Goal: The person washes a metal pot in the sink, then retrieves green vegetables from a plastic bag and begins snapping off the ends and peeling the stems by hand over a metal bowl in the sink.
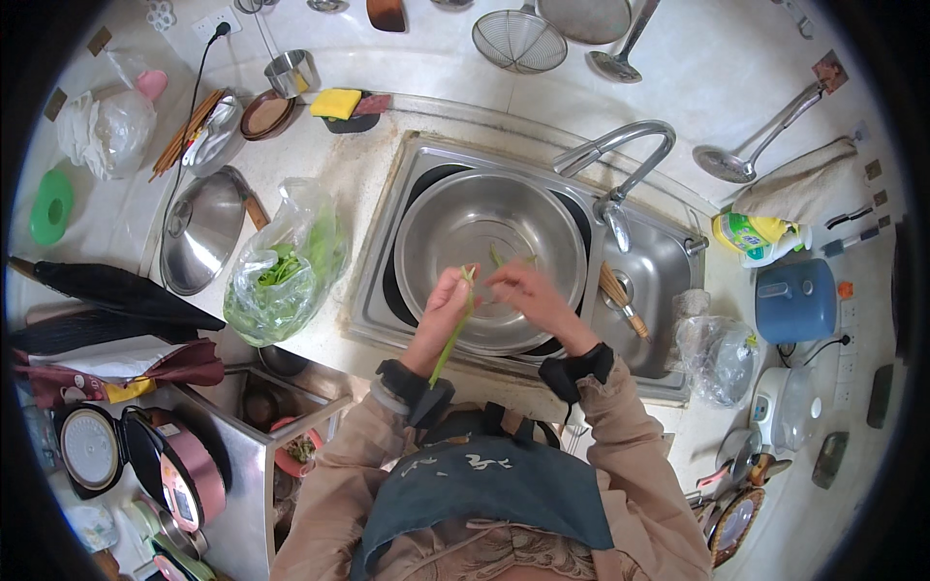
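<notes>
My left hand [445, 305] is closed around thin green vegetable stems [454, 347], which hang down past the wrist. My right hand [529, 294], somewhat blurred, is raised just right of the stem tops; whether it pinches a piece is unclear. Both hands are above the near part of a large stainless steel basin [429, 240], set in the left sink bowl. A few green pieces [497, 254] lie in the basin beyond the hands. On the counter to the left, a clear plastic bag [280, 298] holds leafy greens.
A chrome faucet [643, 163] rises behind the sinks. A bamboo brush [621, 294] lies in the right sink bowl [657, 269]. Left of the bag is a metal lid [203, 232]; a crumpled plastic bag [716, 359] sits at the right. Sponges [338, 104] rest by the wall.
</notes>
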{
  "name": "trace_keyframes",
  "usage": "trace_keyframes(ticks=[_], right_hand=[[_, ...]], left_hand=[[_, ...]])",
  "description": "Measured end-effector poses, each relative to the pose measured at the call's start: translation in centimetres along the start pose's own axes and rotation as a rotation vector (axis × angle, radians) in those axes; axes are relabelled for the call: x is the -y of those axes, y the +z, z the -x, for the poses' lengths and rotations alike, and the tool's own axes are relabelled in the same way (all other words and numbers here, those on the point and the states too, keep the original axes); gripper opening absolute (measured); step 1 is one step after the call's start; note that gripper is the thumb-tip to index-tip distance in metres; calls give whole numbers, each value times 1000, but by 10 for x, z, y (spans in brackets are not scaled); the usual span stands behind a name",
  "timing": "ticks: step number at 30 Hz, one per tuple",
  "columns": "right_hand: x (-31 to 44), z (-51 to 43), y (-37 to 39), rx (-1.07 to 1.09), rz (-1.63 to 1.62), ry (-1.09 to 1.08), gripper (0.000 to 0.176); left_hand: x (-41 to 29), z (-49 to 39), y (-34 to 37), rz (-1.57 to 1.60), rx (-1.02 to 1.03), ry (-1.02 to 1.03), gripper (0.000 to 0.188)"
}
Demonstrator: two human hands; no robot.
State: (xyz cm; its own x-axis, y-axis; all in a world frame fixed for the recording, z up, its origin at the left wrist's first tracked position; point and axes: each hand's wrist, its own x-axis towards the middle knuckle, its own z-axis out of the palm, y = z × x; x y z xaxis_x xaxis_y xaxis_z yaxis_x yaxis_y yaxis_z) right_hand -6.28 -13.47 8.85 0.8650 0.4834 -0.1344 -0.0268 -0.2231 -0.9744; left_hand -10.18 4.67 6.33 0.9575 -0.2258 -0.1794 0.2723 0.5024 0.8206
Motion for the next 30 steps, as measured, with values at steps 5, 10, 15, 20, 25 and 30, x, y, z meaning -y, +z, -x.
trace_keyframes(ticks=[5,10,15,20,25,30], right_hand=[[5,10,20,170,-522,192,17],[10,15,15,-110,-305,83,13],[14,21,25,-205,-255,31,15],[12,25,35,-336,-181,33,13],[15,29,39,-455,-87,57,13],[15,30,40,-490,-27,58,11]], left_hand=[[0,-2,9,34,40,-69,21],[-15,12,10,-308,104,99,21],[-16,17,15,-514,32,166,18],[-5,17,25,-550,-77,285,12],[-5,18,31,-832,-185,466,13],[-6,20,36,-982,-235,619,16]])
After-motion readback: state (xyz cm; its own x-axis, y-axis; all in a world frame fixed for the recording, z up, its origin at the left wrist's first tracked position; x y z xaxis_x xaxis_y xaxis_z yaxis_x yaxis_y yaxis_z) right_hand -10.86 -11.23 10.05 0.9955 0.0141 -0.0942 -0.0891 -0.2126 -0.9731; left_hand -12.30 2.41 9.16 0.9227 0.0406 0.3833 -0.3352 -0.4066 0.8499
